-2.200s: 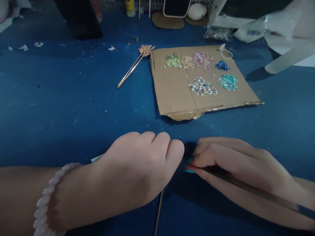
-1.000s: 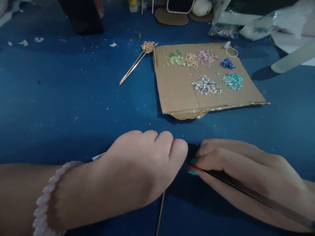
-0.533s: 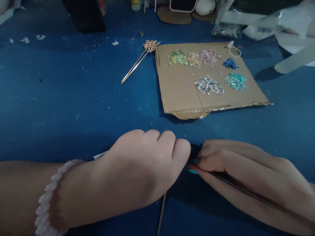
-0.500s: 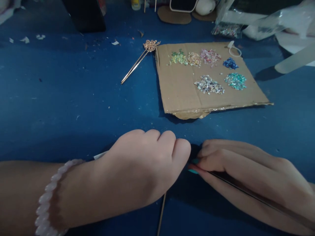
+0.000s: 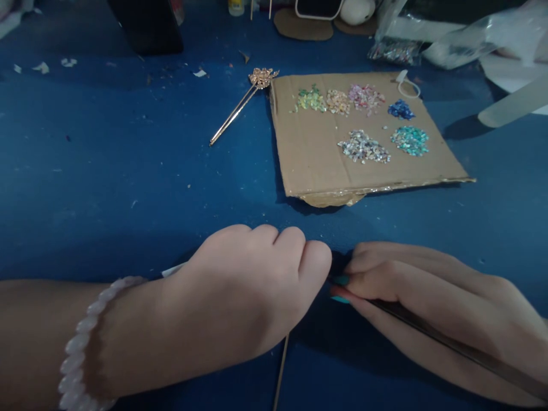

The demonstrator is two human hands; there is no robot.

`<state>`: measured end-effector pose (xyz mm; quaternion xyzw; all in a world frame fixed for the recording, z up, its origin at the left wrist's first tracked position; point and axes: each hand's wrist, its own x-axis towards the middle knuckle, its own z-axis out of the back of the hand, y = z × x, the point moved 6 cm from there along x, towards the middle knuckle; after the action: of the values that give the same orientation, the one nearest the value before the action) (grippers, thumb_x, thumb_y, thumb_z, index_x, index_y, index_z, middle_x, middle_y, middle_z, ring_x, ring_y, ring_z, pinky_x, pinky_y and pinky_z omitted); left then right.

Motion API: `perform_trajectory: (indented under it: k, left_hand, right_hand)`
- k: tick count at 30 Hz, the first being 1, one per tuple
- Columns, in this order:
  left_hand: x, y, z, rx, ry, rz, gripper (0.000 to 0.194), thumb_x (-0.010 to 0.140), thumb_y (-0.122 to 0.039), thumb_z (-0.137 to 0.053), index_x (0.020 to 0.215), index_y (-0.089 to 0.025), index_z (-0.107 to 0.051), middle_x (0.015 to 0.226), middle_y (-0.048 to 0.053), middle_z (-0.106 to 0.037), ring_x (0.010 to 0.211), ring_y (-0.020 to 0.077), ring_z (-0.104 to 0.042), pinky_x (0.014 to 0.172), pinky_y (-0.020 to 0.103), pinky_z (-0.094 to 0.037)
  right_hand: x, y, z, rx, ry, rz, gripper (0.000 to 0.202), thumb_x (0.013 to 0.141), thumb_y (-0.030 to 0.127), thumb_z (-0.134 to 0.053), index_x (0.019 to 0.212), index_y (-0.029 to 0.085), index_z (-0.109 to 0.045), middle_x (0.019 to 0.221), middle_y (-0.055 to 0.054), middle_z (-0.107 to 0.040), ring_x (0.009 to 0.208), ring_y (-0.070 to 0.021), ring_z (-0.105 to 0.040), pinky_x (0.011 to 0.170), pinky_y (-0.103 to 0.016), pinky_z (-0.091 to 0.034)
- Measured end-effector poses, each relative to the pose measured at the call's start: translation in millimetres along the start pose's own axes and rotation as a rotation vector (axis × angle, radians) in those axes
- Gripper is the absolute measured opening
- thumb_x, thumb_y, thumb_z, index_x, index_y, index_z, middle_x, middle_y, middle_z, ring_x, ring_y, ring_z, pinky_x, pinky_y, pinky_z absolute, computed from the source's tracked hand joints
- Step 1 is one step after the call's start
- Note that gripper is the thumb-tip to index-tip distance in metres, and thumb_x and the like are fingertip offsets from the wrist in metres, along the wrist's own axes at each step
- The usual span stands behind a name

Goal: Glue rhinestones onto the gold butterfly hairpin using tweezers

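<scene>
The left hand is curled, its fingertips hidden; a thin stick emerges beneath it, though whether it is gripped cannot be told. The right hand pinches a slender dark tool that slants from its fingertips across the palm side, toward the lower right.

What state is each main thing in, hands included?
left hand: curled shut, contents hidden
right hand: pinched shut on dark tool
dark tool: held, slanting
thin stick: partly hidden
bracelet: worn
hairpin: lying down
cardboard: lying flat, edges rough
chips: loose, in six colour piles
white tie: looped
clear bag: crumpled, opening unclear
</scene>
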<state>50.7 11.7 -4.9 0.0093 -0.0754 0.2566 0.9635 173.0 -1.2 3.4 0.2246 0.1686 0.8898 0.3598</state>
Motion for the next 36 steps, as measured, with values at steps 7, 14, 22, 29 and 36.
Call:
perform_trajectory:
  k: [7, 14, 22, 29, 36]
  left_hand:
    - [1.1, 0.0, 1.9, -0.003, -0.020, 0.012, 0.014, 0.082, -0.010, -0.043, 0.074, -0.020, -0.036, 0.060, -0.003, -0.034, 0.045, 0.0121, -0.030, 0.041, 0.026, -0.016]
    - [1.3, 0.4, 3.7, -0.024, -0.032, 0.011, 0.016, 0.081, -0.008, -0.042, 0.071, -0.020, -0.036, 0.058, -0.003, -0.032, 0.044, 0.0127, -0.029, 0.039, 0.026, -0.017]
    - [1.8, -0.4, 4.7, -0.018, -0.038, 0.002, 0.015, 0.079, -0.008, -0.045, 0.072, -0.020, -0.039, 0.058, -0.002, -0.035, 0.043, 0.0137, -0.032, 0.036, 0.027, -0.019]
    - [1.5, -0.5, 5.8, -0.011, -0.049, 0.010, 0.015, 0.078, -0.008, -0.046, 0.072, -0.020, -0.040, 0.058, -0.002, -0.037, 0.043, 0.0139, -0.033, 0.036, 0.027, -0.021]
    - [2.7, -0.6, 6.3, -0.017, -0.038, -0.004, 0.015, 0.077, -0.007, -0.046, 0.071, -0.020, -0.040, 0.057, -0.002, -0.037, 0.042, 0.0139, -0.034, 0.035, 0.027, -0.021]
  right_hand:
    - [-2.7, 0.2, 1.9, 0.072, 0.026, -0.006, 0.010, 0.089, 0.015, -0.048, 0.083, 0.021, -0.055, 0.076, -0.003, -0.069, 0.070, -0.0163, -0.067, 0.054, -0.029, -0.049]
    - [-0.8, -0.3, -0.2, 0.073, 0.032, -0.012, 0.011, 0.089, 0.015, -0.047, 0.088, 0.022, -0.055, 0.078, -0.003, -0.069, 0.072, -0.0170, -0.068, 0.056, -0.029, -0.050]
    - [-3.9, -0.3, 1.6, 0.038, 0.028, -0.042, 0.011, 0.087, 0.015, -0.048, 0.086, 0.023, -0.056, 0.081, -0.003, -0.070, 0.072, -0.0194, -0.069, 0.049, -0.030, -0.050]
    - [-2.8, -1.7, 1.8, 0.035, 0.034, -0.050, 0.014, 0.087, 0.017, -0.046, 0.089, 0.025, -0.057, 0.083, -0.002, -0.070, 0.073, -0.0204, -0.069, 0.046, -0.030, -0.048]
    - [-2.0, -0.5, 0.7, 0.022, 0.038, -0.030, 0.017, 0.089, 0.016, -0.043, 0.086, 0.024, -0.058, 0.079, -0.003, -0.069, 0.072, -0.0191, -0.067, 0.045, -0.030, -0.046]
